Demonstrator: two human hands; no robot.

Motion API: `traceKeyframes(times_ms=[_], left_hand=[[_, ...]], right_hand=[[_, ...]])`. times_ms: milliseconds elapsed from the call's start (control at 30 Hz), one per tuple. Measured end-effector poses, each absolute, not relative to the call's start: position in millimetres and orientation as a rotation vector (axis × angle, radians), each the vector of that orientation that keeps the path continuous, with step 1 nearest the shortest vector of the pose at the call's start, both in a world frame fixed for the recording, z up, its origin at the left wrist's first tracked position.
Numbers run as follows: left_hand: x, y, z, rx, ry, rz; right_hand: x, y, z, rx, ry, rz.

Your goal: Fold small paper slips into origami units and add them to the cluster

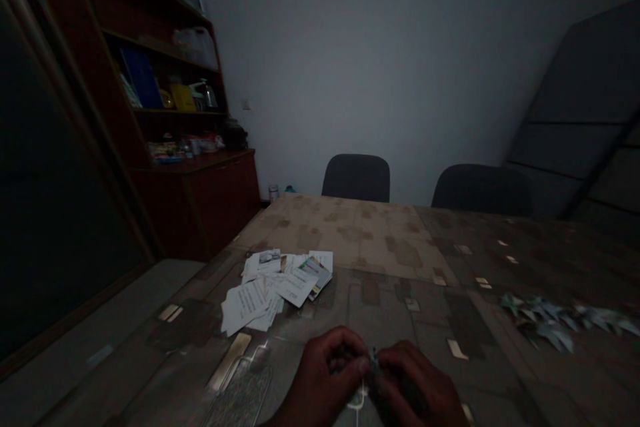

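Note:
Low in the middle of the view, my left hand and my right hand meet above the patterned tablecloth. Pinched between the fingertips of both hands is a small, pale folded paper piece. Most of it is hidden by the fingers, and the dim light blurs its shape. Beyond my left hand lies a loose pile of printed paper cards, overlapping each other. Off to the right, several folded paper pieces with pointed ends lie in a spread-out cluster.
The table reaches toward two dark chairs at its far side. A reddish wooden cabinet with filled shelves stands at the left. Grey panels lean at the right.

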State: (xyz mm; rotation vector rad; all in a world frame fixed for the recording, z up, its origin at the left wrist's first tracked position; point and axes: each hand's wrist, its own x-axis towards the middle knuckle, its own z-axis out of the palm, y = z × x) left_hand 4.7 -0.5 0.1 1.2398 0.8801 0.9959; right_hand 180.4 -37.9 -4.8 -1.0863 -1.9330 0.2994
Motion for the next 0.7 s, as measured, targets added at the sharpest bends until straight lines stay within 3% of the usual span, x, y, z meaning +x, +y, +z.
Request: traceKeyframes(times_ms=[233,700], left_hand=[[5.7,-0.7,1.8,1.221,0.89,0.992],[-1.0,-1.9,-13.1,1.133,0.642,0.987]], right_hand=[[185.0,-36.2,-8.3,-1.029,-2.175,-0.071],[183.5,-39.6,-4.5,-1.176,-1.859,0.321]])
